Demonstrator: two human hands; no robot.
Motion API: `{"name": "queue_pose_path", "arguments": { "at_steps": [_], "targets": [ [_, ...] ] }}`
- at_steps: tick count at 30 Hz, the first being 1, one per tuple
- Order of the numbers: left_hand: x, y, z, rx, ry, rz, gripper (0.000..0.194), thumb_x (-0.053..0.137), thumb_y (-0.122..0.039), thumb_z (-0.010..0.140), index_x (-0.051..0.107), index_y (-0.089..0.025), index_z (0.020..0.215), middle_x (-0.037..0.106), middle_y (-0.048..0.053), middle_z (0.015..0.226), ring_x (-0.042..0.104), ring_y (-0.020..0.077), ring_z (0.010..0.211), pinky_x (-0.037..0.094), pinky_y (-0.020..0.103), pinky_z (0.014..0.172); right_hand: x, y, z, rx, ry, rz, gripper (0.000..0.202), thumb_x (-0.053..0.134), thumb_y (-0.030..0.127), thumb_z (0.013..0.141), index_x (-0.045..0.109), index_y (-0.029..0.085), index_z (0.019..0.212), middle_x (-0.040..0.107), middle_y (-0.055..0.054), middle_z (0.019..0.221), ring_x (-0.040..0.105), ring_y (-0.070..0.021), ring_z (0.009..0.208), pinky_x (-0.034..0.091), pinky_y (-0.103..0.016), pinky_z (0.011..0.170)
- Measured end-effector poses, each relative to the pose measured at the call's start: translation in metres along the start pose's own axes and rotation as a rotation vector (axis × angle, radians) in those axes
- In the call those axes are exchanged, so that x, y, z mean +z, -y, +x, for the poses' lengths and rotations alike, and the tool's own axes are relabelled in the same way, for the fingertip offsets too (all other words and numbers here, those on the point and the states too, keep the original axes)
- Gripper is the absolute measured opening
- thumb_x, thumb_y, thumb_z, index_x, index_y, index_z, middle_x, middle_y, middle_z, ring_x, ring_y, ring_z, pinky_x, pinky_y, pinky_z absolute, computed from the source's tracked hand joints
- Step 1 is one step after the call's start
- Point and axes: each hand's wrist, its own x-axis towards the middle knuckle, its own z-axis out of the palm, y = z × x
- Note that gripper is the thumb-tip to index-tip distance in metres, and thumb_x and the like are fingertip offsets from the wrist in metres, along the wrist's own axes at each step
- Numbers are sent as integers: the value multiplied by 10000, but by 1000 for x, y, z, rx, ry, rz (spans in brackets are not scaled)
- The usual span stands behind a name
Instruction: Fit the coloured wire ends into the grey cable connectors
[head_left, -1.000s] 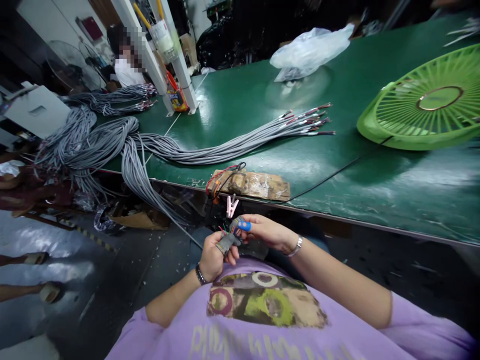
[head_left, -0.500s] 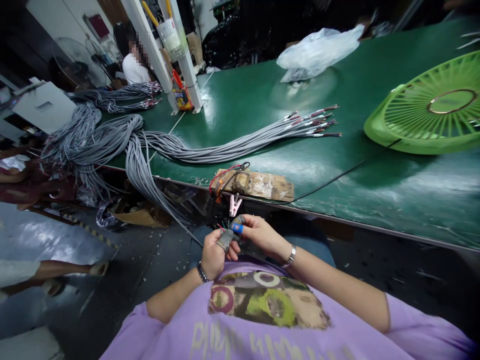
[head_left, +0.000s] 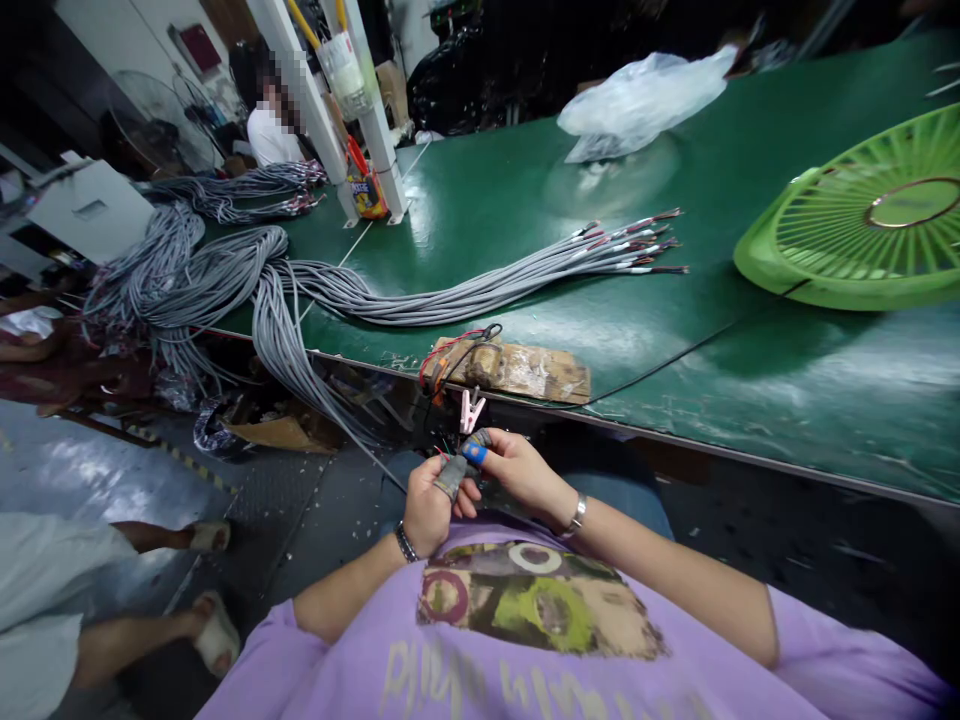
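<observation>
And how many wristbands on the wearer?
2: a dark, textured band on the wrist behind the left hand; a shiny, silver-coloured band behind the right hand. None looks hidden.

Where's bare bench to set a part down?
Bare: the bench between bag, cable ends and fan; also the front strip bordered by cord, fan and edge. Crowded: left end, heaped with cables, and the edge by the board.

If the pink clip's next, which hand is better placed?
Probably the right hand: in this view it reaches up closer to the pink clip, while a grey cable runs into the left hand.
</observation>
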Motion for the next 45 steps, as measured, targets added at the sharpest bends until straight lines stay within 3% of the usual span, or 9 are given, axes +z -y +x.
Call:
{"name": "queue_pose_path", "arguments": {
  "at_steps": [7, 15, 23, 30, 36, 41, 45],
  "targets": [
    [-1, -3, -2, -5, 101, 96, 369, 601, -507, 756, 557, -153, 660, 624, 14, 511, 517, 89, 346, 311, 191, 360, 0, 2, 2, -44, 13, -39, 339, 677, 491, 688, 577, 167, 685, 557, 8, 609, 452, -100, 547, 359, -240, 530],
    [-4, 4, 0, 34, 37, -3, 371, 584, -517, 775, 568, -157, 688, 630, 6, 510, 509, 83, 337, 292, 184, 342, -4, 2, 0, 85, 59, 98, 367, 719, 496, 641, 582, 164, 718, 541, 18, 638, 437, -86, 545, 365, -234, 532],
    [-5, 4, 2, 69, -21, -55, 344, 590, -485, 781, 571, -153, 691, 631, 5, 515, 521, 85, 343, 291, 175, 341, -2, 3, -6, 7, 25, 20, 388, 711, 515, 641, 577, 155, 697, 533, 29, 584, 413, -87, 538, 347, -233, 526],
    [-6, 5, 3, 72, -61, -135, 307, 618, -443, 759, 574, -150, 677, 608, -9, 484, 497, 73, 330, 288, 167, 335, -6, 7, -20, -35, 178, -82, 382, 719, 505, 642, 566, 156, 619, 542, 23, 588, 445, -99, 571, 384, -245, 575],
    [-4, 2, -1, 2, 36, -188, 362, 650, -495, 723, 563, -149, 661, 603, -4, 451, 462, 75, 283, 274, 165, 295, -15, 4, -13, 99, 45, 95, 406, 671, 546, 687, 559, 157, 648, 530, 20, 591, 438, -82, 534, 375, -226, 526],
    [-3, 1, -4, -50, 147, -172, 393, 662, -523, 704, 576, -141, 665, 593, -2, 422, 450, 79, 262, 272, 165, 281, -16, 14, -3, 221, 154, 285, 352, 746, 456, 625, 610, 153, 744, 609, -9, 724, 480, -81, 575, 405, -227, 543],
    [-4, 1, -4, -78, 186, -153, 384, 667, -501, 708, 563, -139, 634, 585, -2, 411, 445, 73, 260, 263, 162, 284, -17, 18, 3, 209, 185, 198, 304, 767, 379, 595, 617, 148, 725, 595, 12, 648, 486, -80, 562, 396, -225, 555]
  ]
}}
